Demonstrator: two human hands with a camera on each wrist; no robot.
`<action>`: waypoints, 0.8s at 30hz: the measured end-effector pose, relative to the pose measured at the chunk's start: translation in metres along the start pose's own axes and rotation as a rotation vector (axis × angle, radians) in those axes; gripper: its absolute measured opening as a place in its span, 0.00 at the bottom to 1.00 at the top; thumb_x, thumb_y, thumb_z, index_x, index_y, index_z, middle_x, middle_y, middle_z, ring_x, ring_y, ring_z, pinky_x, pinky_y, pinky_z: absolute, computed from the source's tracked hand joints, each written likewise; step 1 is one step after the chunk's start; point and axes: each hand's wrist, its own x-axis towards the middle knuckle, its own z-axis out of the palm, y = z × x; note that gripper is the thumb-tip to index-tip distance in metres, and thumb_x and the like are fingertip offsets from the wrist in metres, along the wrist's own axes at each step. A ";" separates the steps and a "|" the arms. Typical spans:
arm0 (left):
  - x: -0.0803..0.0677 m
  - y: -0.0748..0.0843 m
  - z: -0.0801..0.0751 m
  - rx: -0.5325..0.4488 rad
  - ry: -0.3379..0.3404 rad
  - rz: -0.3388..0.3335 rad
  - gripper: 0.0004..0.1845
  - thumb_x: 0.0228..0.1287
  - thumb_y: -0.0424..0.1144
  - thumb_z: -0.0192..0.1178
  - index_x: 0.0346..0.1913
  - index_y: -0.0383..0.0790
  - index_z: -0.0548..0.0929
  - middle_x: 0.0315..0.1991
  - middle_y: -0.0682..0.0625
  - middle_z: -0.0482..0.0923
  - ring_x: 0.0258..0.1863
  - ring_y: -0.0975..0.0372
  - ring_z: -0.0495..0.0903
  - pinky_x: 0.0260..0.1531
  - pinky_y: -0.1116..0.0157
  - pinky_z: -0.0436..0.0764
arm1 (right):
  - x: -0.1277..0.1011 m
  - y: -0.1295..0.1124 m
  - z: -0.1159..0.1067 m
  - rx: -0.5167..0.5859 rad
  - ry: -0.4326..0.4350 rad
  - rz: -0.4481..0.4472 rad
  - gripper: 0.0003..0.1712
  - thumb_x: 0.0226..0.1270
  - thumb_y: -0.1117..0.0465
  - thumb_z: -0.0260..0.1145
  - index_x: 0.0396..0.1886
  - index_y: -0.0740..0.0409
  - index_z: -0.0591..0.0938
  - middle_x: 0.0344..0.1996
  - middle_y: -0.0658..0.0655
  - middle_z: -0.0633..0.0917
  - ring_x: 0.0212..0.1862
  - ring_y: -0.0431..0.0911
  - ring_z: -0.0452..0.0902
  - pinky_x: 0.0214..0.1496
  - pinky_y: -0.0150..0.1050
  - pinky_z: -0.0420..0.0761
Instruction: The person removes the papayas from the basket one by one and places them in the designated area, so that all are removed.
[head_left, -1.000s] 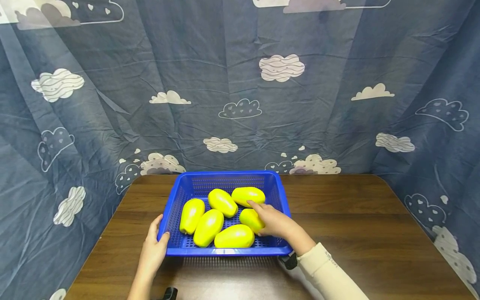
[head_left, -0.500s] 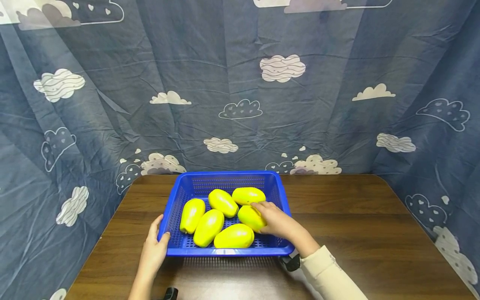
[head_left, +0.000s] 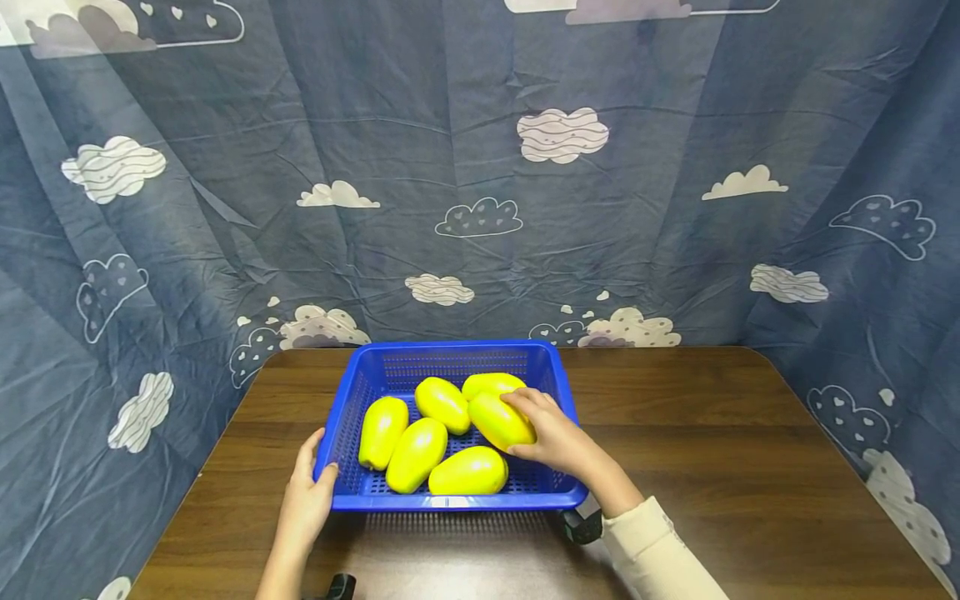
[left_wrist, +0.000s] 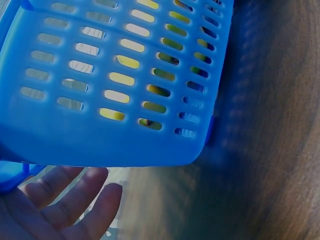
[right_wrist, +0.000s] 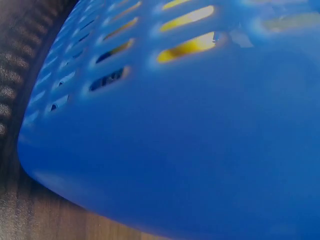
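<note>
blue plastic basket [head_left: 557,371] stands near the middle of the brown wooden table [head_left: 750,467], in the lower centre of the head view. inside it there are six yellow fruits, maybe mangoes or papayas; i cannot tell which kind.

right hand [head_left: 558,442] reaches over the right wall of the basket, and its grip is closed around one yellow fruit [head_left: 498,421]. the fingers curl over the top of it and the thumb is below. this fruit seems raised a little above the basket floor and it covers part of the back fruit [head_left: 487,383] behind it. it is not outside the basket.

left hand [head_left: 306,500] is at the front left corner of the basket. the thumb rests on the rim and the fingers are straight along the outside wall, so this grip is open and only steadies the basket. in the left wrist view the straight fingers [left_wrist: 75,195] show under the basket corner [left_wrist: 150,150].

four other fruits [head_left: 415,454] lie on the basket floor, in the left and front part, touching each other.

as i judge it, the work is at its beginning: one fruit is gripped and starts to rise, none lies on the table outside, and five more remain in the basket.
</note>
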 end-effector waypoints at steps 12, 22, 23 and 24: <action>0.000 -0.004 0.002 -0.023 0.014 -0.001 0.28 0.65 0.31 0.42 0.68 0.40 0.52 0.56 0.32 0.65 0.51 0.47 0.69 0.48 0.51 0.66 | -0.007 0.001 -0.006 0.083 0.163 -0.010 0.40 0.40 0.60 0.75 0.58 0.58 0.71 0.54 0.60 0.69 0.55 0.53 0.62 0.52 0.52 0.67; 0.001 -0.005 0.003 -0.054 0.020 -0.001 0.28 0.65 0.30 0.42 0.68 0.40 0.52 0.56 0.31 0.65 0.51 0.47 0.68 0.48 0.51 0.66 | -0.014 0.004 -0.014 0.113 0.284 -0.029 0.40 0.37 0.62 0.76 0.56 0.60 0.73 0.52 0.58 0.70 0.55 0.53 0.61 0.54 0.51 0.64; 0.001 -0.005 0.003 -0.055 0.022 0.001 0.28 0.65 0.30 0.42 0.68 0.40 0.53 0.56 0.31 0.65 0.51 0.47 0.69 0.48 0.51 0.66 | -0.015 0.004 -0.015 0.112 0.297 -0.028 0.40 0.36 0.62 0.77 0.56 0.60 0.73 0.52 0.58 0.71 0.55 0.53 0.61 0.54 0.51 0.64; 0.001 -0.006 0.003 -0.054 0.024 0.002 0.28 0.64 0.30 0.42 0.68 0.40 0.53 0.56 0.31 0.65 0.51 0.47 0.69 0.48 0.52 0.67 | -0.016 0.005 -0.015 0.110 0.311 -0.029 0.41 0.36 0.62 0.77 0.56 0.60 0.73 0.52 0.59 0.71 0.55 0.53 0.61 0.54 0.52 0.64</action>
